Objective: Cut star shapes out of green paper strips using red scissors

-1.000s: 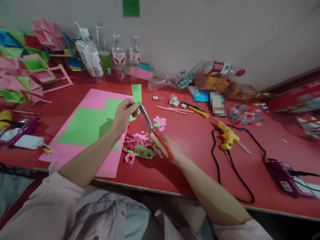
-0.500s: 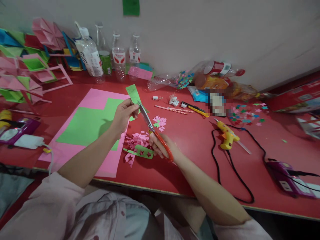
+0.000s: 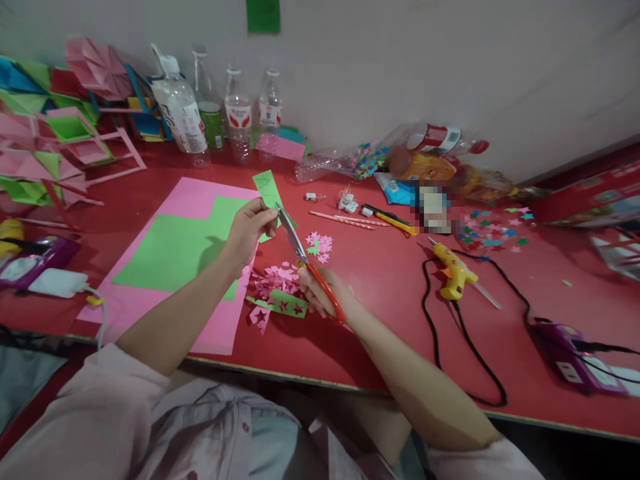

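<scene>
1. Pinching a green paper strip (image 3: 267, 188), the person's left grip (image 3: 248, 230) has thumb and forefinger together on its lower end; the strip tilts up and leftward beyond the fingertips.

2. Closed around the orange handles of a pair of scissors (image 3: 324, 287), the right grip (image 3: 316, 293) angles the blades up toward the left thumb. The tips meet the strip beside that thumb; how far the blades are parted is too fine to tell.

3. Under the left forearm, a green sheet (image 3: 170, 257) lies over a larger pink sheet (image 3: 215, 337) on the red surface (image 3: 395, 273).

4. Just left of the right grip lie pink scraps (image 3: 275, 279) and a green offcut (image 3: 280, 304) with star-shaped holes; small pink and green stars (image 3: 320, 245) sit beyond it.

5. Well to the right rests a yellow glue gun (image 3: 454, 272).
</scene>
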`<state>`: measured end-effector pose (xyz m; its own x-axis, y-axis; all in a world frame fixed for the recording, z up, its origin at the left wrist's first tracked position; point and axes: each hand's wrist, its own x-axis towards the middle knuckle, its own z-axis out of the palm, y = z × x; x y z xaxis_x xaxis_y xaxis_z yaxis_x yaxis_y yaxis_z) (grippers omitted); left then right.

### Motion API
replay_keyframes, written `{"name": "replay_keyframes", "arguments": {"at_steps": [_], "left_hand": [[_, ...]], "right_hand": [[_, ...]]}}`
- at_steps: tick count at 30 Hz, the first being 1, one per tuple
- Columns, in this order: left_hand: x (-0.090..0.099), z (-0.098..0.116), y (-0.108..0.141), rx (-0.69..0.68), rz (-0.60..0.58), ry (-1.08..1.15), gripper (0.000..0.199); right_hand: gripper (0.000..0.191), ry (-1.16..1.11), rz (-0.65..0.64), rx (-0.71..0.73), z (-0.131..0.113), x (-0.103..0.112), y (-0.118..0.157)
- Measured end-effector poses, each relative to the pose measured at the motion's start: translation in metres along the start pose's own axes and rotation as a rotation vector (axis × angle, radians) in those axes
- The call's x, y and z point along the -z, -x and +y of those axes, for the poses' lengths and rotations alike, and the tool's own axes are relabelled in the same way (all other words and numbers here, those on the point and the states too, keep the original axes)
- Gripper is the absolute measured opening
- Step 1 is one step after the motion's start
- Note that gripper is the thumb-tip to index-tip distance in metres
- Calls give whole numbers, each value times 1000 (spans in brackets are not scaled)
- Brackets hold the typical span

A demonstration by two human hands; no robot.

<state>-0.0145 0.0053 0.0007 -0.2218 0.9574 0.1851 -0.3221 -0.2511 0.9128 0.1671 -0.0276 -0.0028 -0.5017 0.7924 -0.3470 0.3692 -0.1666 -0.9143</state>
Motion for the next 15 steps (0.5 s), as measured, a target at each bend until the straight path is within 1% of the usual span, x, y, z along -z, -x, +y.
{"name": "replay_keyframes", "arguments": {"at_steps": [10, 15], "left_hand": [[1, 0, 0, 3, 0, -2, 11], [2, 0, -1, 1, 15, -9, 14]], "right_hand": [[47, -6, 2, -34, -4, -1, 0], [47, 0, -22, 2, -2, 2, -1]]}}
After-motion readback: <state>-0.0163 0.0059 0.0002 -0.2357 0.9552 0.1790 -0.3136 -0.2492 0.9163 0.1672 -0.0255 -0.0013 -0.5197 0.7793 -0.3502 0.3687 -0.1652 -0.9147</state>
